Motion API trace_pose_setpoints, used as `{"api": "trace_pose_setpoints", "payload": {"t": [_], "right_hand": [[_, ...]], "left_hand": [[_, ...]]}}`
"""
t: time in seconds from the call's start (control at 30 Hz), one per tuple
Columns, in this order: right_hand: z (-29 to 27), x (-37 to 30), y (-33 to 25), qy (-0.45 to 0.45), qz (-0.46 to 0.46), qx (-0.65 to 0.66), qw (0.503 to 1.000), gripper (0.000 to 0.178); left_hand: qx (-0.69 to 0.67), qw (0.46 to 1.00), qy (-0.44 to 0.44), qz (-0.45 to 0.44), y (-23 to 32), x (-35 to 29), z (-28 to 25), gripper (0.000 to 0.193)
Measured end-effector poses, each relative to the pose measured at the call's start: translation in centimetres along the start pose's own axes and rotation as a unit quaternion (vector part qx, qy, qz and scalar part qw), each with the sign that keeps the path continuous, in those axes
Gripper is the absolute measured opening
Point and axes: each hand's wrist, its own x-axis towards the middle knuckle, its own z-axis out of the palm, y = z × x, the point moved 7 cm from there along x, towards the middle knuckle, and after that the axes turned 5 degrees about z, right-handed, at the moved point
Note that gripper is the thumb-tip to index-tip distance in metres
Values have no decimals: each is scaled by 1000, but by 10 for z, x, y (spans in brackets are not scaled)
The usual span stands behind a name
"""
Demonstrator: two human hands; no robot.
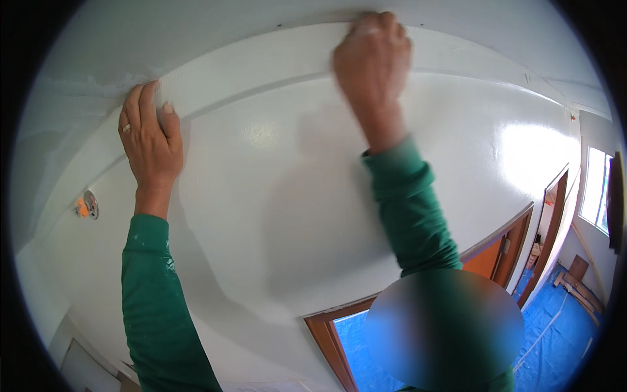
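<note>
Both my arms, in green sleeves, reach up to where a white wall point(228, 170) meets the pale grey ceiling point(196, 32). A smooth white band point(261, 62) runs along the top of this wall. My left hand point(151, 140), with a ring on one finger, rests on the band at the left. Its fingers are stretched upward, with the tips at the ceiling line. Farther right, my right hand point(373, 68) is closed at the ceiling edge and smeared by motion. Whatever it may hold is hidden behind the fingers.
A round metal fitting point(91, 204) with an orange piece beside it sits on the left wall. Lower right are brown door frames point(516, 248), an orange door point(482, 262) and blue sheeting point(555, 333) with wood pieces point(578, 291) on it. A window point(594, 186) is at far right.
</note>
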Motion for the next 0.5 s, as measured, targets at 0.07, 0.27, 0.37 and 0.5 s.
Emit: {"api": "trace_pose_setpoints", "payload": {"t": [0.07,0.27,0.37,0.5], "right_hand": [[0,-9,-33,-9,33,2,999,18],[-19,-16,-106,-40,18,159,986,15],[-22,-18,-98,-7,32,225,974,18],[-31,-23,-20,24,156,251,955,27]], "left_hand": [[0,1000,-4,-4,0,2,-1,44],[0,1000,-12,-8,3,0,-2,45],[-6,1000,-15,0,2,0,-1,45],[-1,1000,-11,0,2,1,0,47]]}}
